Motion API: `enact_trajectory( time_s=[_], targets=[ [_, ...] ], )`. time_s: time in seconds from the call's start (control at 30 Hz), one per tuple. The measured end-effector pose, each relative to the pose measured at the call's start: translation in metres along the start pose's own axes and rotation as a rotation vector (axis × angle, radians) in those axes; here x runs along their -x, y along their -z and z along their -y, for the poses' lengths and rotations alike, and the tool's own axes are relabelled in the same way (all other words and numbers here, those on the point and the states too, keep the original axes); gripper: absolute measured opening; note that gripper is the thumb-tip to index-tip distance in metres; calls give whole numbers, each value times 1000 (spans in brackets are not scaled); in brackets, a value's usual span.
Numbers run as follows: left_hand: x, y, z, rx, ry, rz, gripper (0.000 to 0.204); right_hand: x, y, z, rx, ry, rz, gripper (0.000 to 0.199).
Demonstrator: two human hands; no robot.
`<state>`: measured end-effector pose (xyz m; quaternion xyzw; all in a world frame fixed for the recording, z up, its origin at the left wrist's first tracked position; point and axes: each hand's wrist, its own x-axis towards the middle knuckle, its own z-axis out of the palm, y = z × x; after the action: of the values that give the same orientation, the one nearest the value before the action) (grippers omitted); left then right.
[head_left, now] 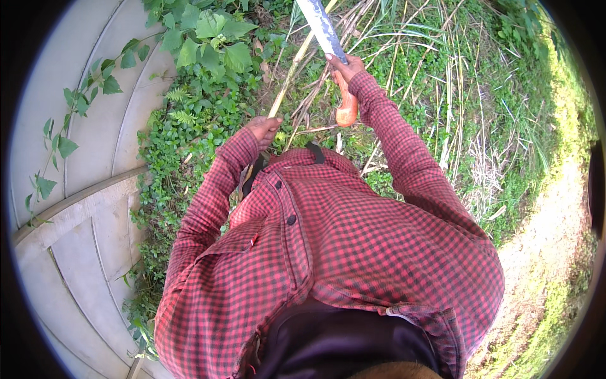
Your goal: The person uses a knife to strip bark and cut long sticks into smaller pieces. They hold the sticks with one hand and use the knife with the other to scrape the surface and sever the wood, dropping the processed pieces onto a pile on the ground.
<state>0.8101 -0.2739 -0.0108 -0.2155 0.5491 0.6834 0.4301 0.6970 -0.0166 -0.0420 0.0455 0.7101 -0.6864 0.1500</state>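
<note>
In my right hand is a machete, its fingers closed where the orange handle meets the blade. The blade is broad, with worn dark and pale patches, and runs up out of the top of the picture. The butt of the handle hangs below the hand toward my body. My left hand is closed around the lower end of a long pale yellow stalk. That stalk slants up and right, passing behind or close beside the blade; I cannot tell whether they touch.
A pale panelled wall with a trailing vine stands along the left. Leafy plants grow beside it. Dry cut stalks lie over green ground cover ahead and to the right. A sunlit dirt strip runs down the right side.
</note>
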Motion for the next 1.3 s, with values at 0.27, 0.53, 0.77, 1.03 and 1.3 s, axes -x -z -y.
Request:
enact_trajectory(
  time_s=[0.27, 0.53, 0.77, 1.03, 1.3],
  targets=[
    [3, 6, -33, 122, -45, 73, 30, -3, -20, 8, 152, -12, 172, 53],
    [6, 16, -26, 155, -107, 118, 29, -16, -26, 18, 314, 21, 391, 44],
    [6, 9, -26, 151, -53, 13, 29, -11, -33, 26, 257, -38, 224, 49],
    [-25, -5, 11, -507, -322, -482, 31, -5, -5, 49, 360, -56, 58, 44],
    [-42, -1, 66, -697, -538, -556, 44, 24, 24, 42, 914, -79, 480, 62]
  ],
)
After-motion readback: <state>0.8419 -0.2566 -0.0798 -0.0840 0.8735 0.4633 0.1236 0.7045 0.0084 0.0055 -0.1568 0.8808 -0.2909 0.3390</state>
